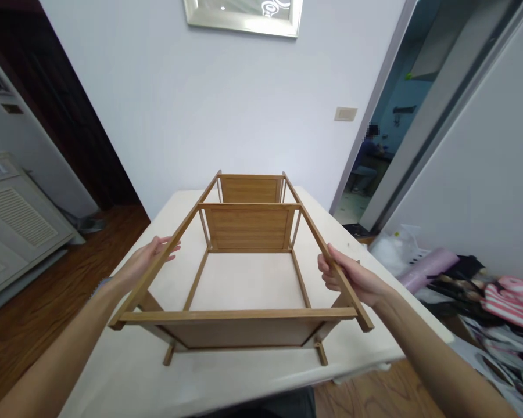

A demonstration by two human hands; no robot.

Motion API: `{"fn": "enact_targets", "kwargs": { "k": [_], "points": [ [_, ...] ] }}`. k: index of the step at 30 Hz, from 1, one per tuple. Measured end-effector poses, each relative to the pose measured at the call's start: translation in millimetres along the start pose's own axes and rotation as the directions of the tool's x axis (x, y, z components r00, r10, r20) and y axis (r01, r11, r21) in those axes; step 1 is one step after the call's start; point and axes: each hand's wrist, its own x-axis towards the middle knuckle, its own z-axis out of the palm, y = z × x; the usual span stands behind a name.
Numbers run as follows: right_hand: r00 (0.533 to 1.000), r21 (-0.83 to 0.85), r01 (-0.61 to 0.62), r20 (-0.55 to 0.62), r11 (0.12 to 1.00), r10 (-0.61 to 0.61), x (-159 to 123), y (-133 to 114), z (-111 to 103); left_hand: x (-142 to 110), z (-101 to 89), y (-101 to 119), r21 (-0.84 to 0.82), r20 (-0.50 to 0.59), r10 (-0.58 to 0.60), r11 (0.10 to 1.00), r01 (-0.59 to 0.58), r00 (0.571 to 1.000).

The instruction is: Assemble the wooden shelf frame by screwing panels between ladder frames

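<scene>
A brown wooden shelf rack (249, 229) lies on its side on a white table (244, 284), with its long rails running away from me and its several shelf panels standing upright. My left hand (150, 255) is at the left upper rail, its fingers stretched out and passing behind the wood. Whether its palm presses on the rail I cannot tell. On the other side, my right hand (359, 276) grips the right upper rail near its front end, thumb over the top and fingers curled beneath.
Behind the table rises a white wall with a light switch (346, 114) and a framed picture (244, 26). A louvred cabinet (21, 215) stands at left. Bags and clothes (479, 296) are piled at right. Through the doorway a person (366, 154) sits in another room.
</scene>
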Motion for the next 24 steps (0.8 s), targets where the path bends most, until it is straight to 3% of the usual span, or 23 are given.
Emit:
{"fn": "enact_targets", "kwargs": {
  "k": [2,4,6,9,12,15,18,24],
  "points": [
    [0.999,0.07,0.04,-0.026,0.997,-0.038,9.0,-1.6,0.9,-44.8,-12.4,4.6,-0.04,0.02,-0.067,0.997,0.067,0.998],
    [0.995,0.115,0.078,-0.064,0.99,-0.07,20.1,-3.3,4.1,-87.9,-9.8,7.5,-0.076,0.02,-0.097,0.992,0.099,0.995],
    [0.991,0.144,0.104,-0.101,0.984,-0.09,28.5,-2.4,12.4,-119.9,3.5,11.3,-0.198,-0.065,-0.118,0.975,0.103,0.991],
    [0.981,0.168,0.134,-0.16,0.977,-0.107,30.9,3.6,31.4,-141.3,26.2,23.4,-0.35,-0.233,-0.092,0.937,0.004,0.968],
    [0.966,0.189,0.174,-0.224,0.967,-0.13,23.9,10.7,51.2,-140.7,36.1,38.4,-0.402,-0.377,-0.031,0.906,-0.133,0.926],
    [0.947,0.215,0.217,-0.284,0.952,-0.152,14.1,16.1,70.9,-129.1,31.4,44.8,-0.347,-0.457,0.03,0.914,-0.209,0.889],
    [0.93,0.23,0.248,-0.329,0.941,-0.165,6.2,20.2,91.9,-108.2,19.7,41.4,-0.28,-0.473,0.046,0.939,-0.199,0.88],
    [0.904,0.218,0.285,-0.386,0.933,-0.186,7.9,25.6,127.0,-50.8,-2.3,33.7,-0.197,-0.398,0.046,0.971,-0.134,0.916]
  ]
}}
